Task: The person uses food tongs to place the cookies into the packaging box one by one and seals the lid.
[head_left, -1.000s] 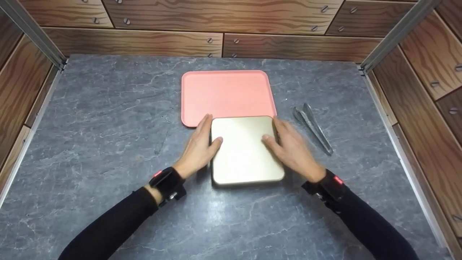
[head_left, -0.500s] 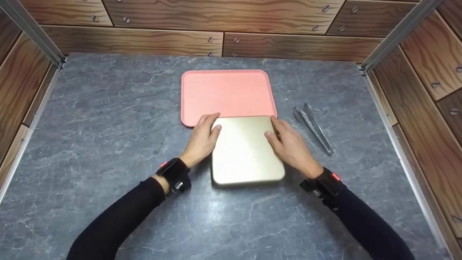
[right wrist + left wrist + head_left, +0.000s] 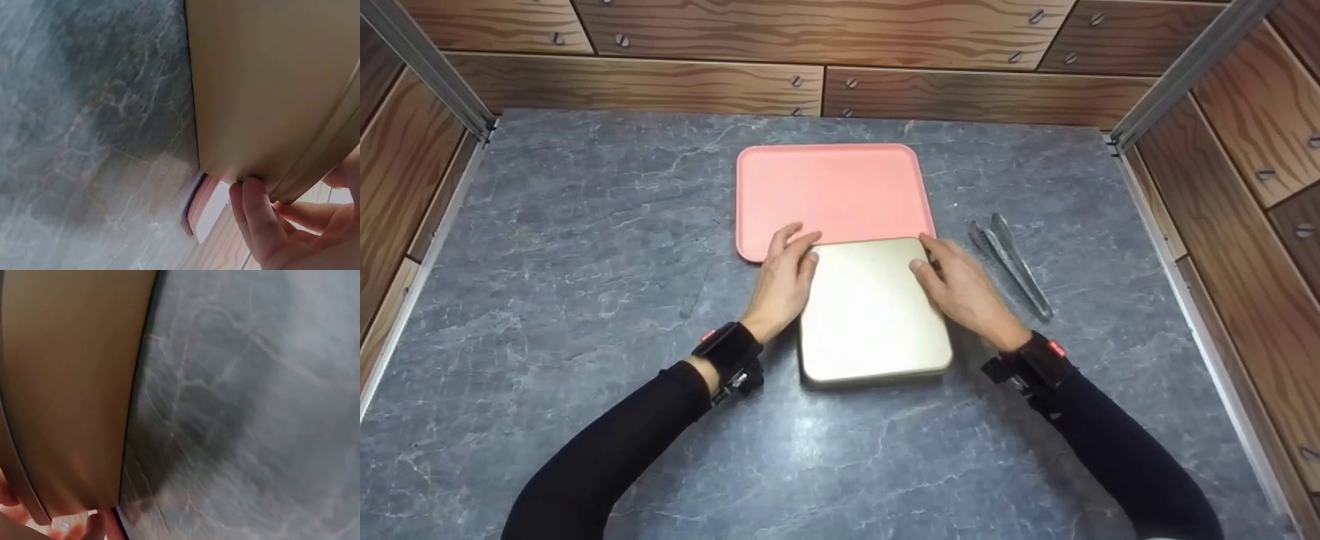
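Observation:
A gold metal tin (image 3: 877, 315) with rounded corners and its lid on lies on the grey marbled tabletop. My left hand (image 3: 782, 286) holds its far left corner, thumb at the lid's edge and fingers spread past the far side. At the far right corner my right hand (image 3: 969, 294) grips the tin, its thumb near the lid's edge and its fingers bent round the back. In the right wrist view, fingertips (image 3: 256, 188) touch the tin's side (image 3: 253, 101) below the lid rim. The left wrist view shows the tin's side wall (image 3: 73, 394), with only parts of the fingers visible.
Just beyond the tin lies a pink tray (image 3: 832, 191), its near edge partly hidden by the tin and left hand. Metal tongs (image 3: 1011, 266) rest right of the right hand. Wood-patterned panels (image 3: 660, 88) border the tabletop at the back and sides.
My left hand has slid forward and right along the tin to its far corner. My right hand has shifted slightly forward. The tray and tongs have stayed in place.

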A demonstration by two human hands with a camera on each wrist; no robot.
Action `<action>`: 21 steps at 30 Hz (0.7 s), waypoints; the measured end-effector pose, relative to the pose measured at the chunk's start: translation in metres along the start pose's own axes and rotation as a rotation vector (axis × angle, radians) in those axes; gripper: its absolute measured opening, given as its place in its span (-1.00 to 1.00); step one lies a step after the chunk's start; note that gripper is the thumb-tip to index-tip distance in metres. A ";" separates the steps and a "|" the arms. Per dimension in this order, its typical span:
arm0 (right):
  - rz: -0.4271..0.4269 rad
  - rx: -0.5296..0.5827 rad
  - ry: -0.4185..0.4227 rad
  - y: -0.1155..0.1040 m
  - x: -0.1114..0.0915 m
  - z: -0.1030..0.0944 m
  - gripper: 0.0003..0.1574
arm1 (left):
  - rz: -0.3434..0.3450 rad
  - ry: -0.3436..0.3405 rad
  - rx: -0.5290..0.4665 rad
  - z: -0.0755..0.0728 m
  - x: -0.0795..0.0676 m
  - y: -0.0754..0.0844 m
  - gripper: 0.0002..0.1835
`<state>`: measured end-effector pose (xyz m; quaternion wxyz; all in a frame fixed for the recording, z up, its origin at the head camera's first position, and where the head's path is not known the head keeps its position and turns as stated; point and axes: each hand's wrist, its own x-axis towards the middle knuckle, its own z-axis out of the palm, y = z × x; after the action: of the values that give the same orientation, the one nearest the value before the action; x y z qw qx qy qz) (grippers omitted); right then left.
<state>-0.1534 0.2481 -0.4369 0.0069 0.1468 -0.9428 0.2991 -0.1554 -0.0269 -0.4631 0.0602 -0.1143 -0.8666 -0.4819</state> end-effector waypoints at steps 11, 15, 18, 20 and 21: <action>-0.122 -0.205 0.005 -0.003 -0.002 0.005 -0.37 | 0.003 -0.111 0.013 0.010 -0.007 0.004 -0.42; -0.131 -0.199 0.039 0.000 -0.003 0.007 -0.38 | -0.087 -0.099 -0.064 0.013 -0.009 0.010 -0.30; -0.126 -0.148 0.052 0.001 -0.004 0.009 -0.39 | -0.141 -0.066 -0.134 0.015 -0.010 0.015 -0.27; -0.120 -0.110 0.052 0.001 -0.005 0.009 -0.38 | -0.162 -0.045 -0.167 0.015 -0.011 0.017 -0.26; -0.118 -0.096 0.047 0.000 -0.006 0.010 -0.38 | -0.173 -0.036 -0.179 0.015 -0.012 0.018 -0.26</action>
<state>-0.1471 0.2445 -0.4455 0.0537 0.1947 -0.9454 0.2558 -0.1395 -0.0067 -0.4586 -0.0078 -0.0528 -0.8277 -0.5586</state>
